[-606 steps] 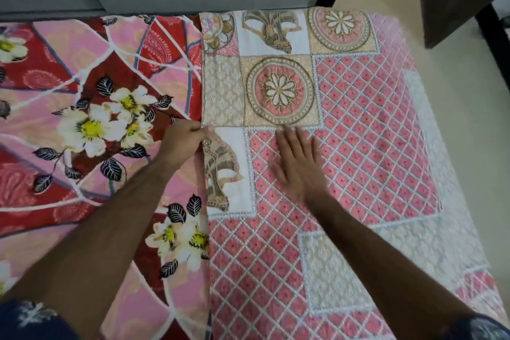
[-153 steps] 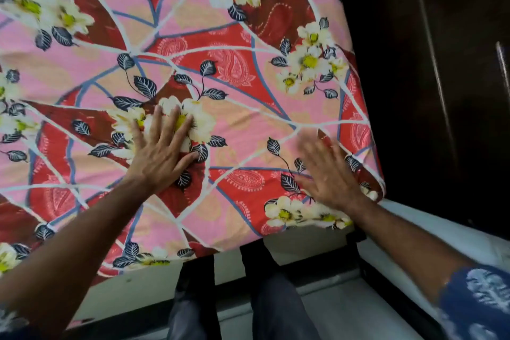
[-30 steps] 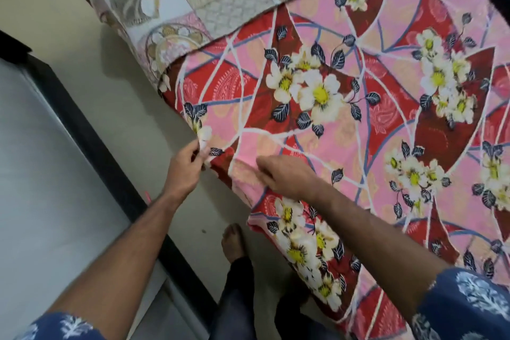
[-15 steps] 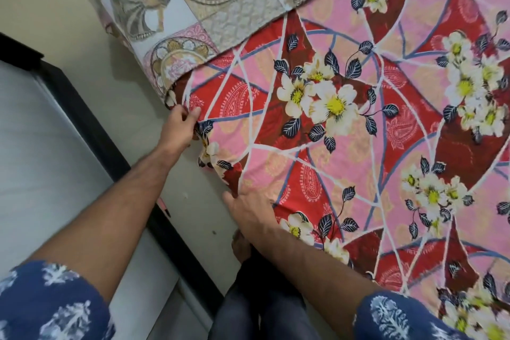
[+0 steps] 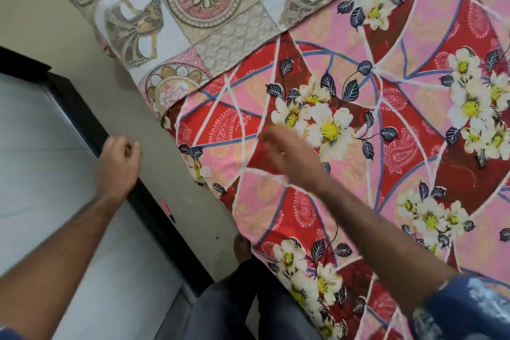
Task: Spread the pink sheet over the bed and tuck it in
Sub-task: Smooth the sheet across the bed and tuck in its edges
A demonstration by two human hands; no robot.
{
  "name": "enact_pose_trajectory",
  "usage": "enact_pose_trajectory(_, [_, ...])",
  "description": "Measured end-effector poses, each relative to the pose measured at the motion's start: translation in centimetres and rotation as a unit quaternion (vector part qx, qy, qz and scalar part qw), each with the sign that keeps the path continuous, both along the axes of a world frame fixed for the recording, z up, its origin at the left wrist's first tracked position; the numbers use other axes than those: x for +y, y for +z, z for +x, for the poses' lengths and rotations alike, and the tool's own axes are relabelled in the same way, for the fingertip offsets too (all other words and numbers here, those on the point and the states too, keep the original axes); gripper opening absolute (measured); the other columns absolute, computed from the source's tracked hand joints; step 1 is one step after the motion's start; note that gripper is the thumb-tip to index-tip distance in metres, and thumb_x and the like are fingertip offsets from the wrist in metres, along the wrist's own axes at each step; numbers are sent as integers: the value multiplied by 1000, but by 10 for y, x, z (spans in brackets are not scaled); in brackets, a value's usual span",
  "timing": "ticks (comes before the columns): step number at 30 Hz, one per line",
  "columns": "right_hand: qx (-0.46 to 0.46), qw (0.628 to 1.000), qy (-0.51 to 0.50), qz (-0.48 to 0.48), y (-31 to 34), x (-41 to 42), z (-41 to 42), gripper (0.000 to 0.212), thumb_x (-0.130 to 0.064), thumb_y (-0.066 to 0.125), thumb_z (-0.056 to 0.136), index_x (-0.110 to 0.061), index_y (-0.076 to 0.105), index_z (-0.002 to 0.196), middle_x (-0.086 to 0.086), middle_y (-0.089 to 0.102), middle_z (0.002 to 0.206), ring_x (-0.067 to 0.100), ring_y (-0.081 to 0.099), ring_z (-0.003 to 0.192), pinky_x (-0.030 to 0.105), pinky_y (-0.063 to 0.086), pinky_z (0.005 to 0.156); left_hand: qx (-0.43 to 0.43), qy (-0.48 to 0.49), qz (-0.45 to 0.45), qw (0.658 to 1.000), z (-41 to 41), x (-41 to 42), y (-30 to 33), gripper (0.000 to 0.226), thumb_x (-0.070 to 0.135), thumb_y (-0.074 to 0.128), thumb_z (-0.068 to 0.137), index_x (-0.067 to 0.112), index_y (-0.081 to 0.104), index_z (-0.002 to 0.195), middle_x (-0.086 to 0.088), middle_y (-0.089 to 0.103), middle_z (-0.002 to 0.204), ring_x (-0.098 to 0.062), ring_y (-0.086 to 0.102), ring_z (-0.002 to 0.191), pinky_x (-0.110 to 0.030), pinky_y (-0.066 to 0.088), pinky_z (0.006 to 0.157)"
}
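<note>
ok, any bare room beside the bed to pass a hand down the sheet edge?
Yes: a strip of beige floor runs between the black frame and the floral pink sheet hanging at the bed edge. The left hand is already over it, loosely curled, empty. It gets crowded near the bottom, where the person's foot and legs stand against the sheet.

The pink sheet (image 5: 345, 146), printed with white flowers and red panels, covers the bed up to its left edge. The right hand (image 5: 287, 152), blurred, rests on it near that edge. The left hand (image 5: 118, 165) hangs loosely curled off the bed, touching nothing. A patchwork cover (image 5: 198, 8) lies at the far corner.
</note>
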State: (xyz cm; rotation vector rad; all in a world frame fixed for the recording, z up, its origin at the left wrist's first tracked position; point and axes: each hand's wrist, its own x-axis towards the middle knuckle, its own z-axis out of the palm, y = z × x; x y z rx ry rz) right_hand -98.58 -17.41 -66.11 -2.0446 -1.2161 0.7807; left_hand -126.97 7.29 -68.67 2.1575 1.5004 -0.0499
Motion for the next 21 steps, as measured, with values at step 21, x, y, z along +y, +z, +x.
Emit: enact_pose_trajectory(21, [-205,843,493,-60,-45,41,-160,52,-57,38,92,-38,51,139,-9,33,160,17,36,144,35,35,110,-43,-659,181,728,310,-14,-29,46,42,38,104,24,42,146,-7,31,162,-28,26,151,-56,23,117])
